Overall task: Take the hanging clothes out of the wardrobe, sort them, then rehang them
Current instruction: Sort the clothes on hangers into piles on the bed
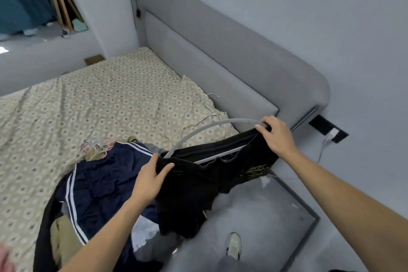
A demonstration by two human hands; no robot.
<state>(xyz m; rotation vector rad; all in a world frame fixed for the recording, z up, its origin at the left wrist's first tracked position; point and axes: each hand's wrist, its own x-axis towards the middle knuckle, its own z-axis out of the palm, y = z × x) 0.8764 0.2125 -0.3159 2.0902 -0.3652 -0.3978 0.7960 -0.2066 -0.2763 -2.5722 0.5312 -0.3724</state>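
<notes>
Both hands clamped on one black garment [198,183] held over the bed's edge: left hand [150,181] pinching the fabric at one shoulder end, thumb on top, right hand [276,134] curled round the far end where cloth meets the grey hanger [198,132]. Hanger arched above, its lower bar showing through the neck opening, so apparently half in or half out of the garment; which of the two, not to be told. Soft, limp, light cloth by the look, drooping freely below the hands and likely to slide off a smooth hanger if held by the fabric alone. Best gripped at the shoulder seams, or at the hanger's stiff curve for control. Just beside and below, a pile on the patterned bed sheet [99,95]: navy garment with white stripes [99,187], something khaki underneath, and a cluster of thin wire hangers [95,146]. One bare wire hanger [210,104] lying near the grey headboard [220,55].
</notes>
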